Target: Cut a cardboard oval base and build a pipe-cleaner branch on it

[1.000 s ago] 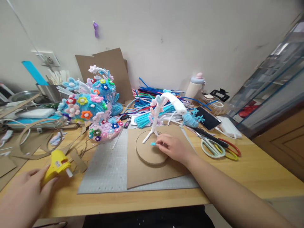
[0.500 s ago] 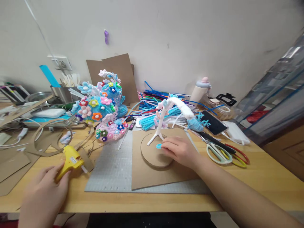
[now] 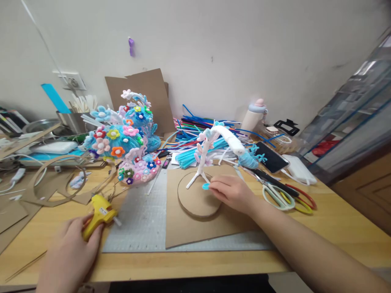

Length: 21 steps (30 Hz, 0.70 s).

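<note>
My left hand point(image 3: 71, 246) is wrapped round the handle of a yellow hot glue gun point(image 3: 100, 215), just left of the grey cutting mat point(image 3: 131, 228). With fingertips together, my right hand point(image 3: 230, 193) pinches a small light-blue pipe-cleaner loop point(image 3: 205, 186). That hand is over the right side of a round cardboard disc point(image 3: 195, 203), which lies on a square cardboard sheet point(image 3: 180, 236). A white wrapped stem point(image 3: 201, 156) with splayed feet stands at the back of the disc. It arches right to a blue tip point(image 3: 248, 160) and carries pale flowers.
Scissors point(image 3: 279, 197), a phone point(image 3: 271, 156), a power bank point(image 3: 299, 169) and a bottle point(image 3: 254, 116) occupy the right. Colourful pipe cleaners point(image 3: 195, 150) lie behind. At left stand a flower-covered craft piece point(image 3: 125, 142) and a cut cardboard ring point(image 3: 35, 189).
My left hand has brought the glue gun rightward, closer to the cutting mat. My right hand stays by the disc with the blue loop. The view has turned slightly right.
</note>
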Available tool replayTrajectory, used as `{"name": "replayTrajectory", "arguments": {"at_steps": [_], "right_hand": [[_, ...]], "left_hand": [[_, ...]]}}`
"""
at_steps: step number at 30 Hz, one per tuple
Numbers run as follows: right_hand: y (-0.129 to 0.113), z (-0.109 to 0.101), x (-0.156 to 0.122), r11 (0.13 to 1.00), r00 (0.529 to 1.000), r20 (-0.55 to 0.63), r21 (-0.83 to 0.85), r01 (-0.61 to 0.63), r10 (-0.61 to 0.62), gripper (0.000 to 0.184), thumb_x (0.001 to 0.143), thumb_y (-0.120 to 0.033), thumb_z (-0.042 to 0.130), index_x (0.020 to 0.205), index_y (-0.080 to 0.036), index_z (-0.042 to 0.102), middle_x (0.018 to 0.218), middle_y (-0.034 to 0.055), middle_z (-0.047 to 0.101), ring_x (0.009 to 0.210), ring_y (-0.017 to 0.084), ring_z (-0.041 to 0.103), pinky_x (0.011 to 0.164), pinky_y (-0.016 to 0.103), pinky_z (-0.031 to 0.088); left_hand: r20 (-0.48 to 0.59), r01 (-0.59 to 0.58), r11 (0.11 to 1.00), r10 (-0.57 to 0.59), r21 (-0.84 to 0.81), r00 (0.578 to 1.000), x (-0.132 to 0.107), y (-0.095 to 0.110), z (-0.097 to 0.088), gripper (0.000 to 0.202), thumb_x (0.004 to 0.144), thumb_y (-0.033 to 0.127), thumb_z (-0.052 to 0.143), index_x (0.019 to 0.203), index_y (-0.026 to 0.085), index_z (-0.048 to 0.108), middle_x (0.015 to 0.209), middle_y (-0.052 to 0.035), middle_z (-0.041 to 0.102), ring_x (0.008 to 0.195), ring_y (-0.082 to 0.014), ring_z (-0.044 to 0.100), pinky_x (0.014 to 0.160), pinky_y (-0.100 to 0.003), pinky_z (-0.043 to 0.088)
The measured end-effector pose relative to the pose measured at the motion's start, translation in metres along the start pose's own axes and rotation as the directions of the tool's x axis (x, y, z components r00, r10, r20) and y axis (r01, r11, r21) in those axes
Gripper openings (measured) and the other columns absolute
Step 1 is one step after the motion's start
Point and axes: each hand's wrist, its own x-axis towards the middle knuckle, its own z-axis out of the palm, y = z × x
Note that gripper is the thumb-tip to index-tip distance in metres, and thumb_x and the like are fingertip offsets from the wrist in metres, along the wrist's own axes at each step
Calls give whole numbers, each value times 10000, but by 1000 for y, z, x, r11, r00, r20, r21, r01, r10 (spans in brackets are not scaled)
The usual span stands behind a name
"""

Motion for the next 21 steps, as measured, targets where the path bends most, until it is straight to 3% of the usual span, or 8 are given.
{"name": "replayTrajectory", "arguments": {"at_steps": [3,4,6,8,10,13,17,21], "right_hand": [[2,2,-2,996,993,-86,33,-77,80,150,864,-142,528,972,-211,606,919,59,652,852,173,608,729,314,494],[1,3,-2,996,990,-107,34,-87,90,154,863,-141,527,974,-212,607,902,57,649,836,171,607,716,311,495],[-2,6,-3,999,990,-133,0,-47,47,168,860,-136,531,991,-208,608,873,56,649,803,169,603,686,307,492],[-6,8,-4,997,988,-141,-65,48,-57,198,852,-129,543,1029,-197,603,859,59,657,772,169,598,652,305,482],[-10,9,-7,984,980,-132,-118,133,-148,244,850,-123,548,1083,-187,586,847,56,665,735,165,589,623,304,469],[-12,10,-12,971,975,-81,-142,194,-206,288,864,-130,531,1143,-194,563,799,27,660,668,151,566,575,300,446],[-9,11,-14,964,975,-51,-169,205,-216,266,876,-145,522,1130,-203,574,782,13,658,640,145,551,546,300,433],[-8,8,-11,951,968,-39,-198,236,-249,214,882,-134,513,1060,-209,604,824,13,679,631,136,538,536,293,433]], "left_hand": [[44,162,986,-160,-37,986,1,20,-16,470,753,586,471,1062,232,487,919,-95,564,916,-353,575,790,-516,493],[-9,137,984,-139,-112,990,1,34,-22,460,750,575,499,1061,236,485,939,-100,548,974,-358,550,830,-525,477],[-131,-98,951,62,-294,989,2,70,-33,332,798,510,495,1003,250,517,1017,-104,513,1103,-342,483,962,-538,395],[-81,-329,790,337,-517,938,5,113,-40,228,811,421,547,994,286,564,1099,-75,501,1114,-298,484,967,-506,402],[17,-387,628,538,-675,843,14,155,-40,247,803,339,603,1047,304,590,1157,-60,498,1142,-271,472,990,-481,390],[53,-403,470,699,-786,713,33,197,-33,346,726,286,722,1060,306,632,1165,-54,505,1151,-260,464,1012,-456,369],[70,-401,365,806,-840,587,53,214,-18,325,690,302,767,1003,300,679,1126,-46,520,1147,-249,468,1025,-429,359],[70,-378,324,831,-867,552,58,212,-5,273,718,318,742,985,293,687,1152,-40,521,1170,-234,461,1037,-402,352]]}}
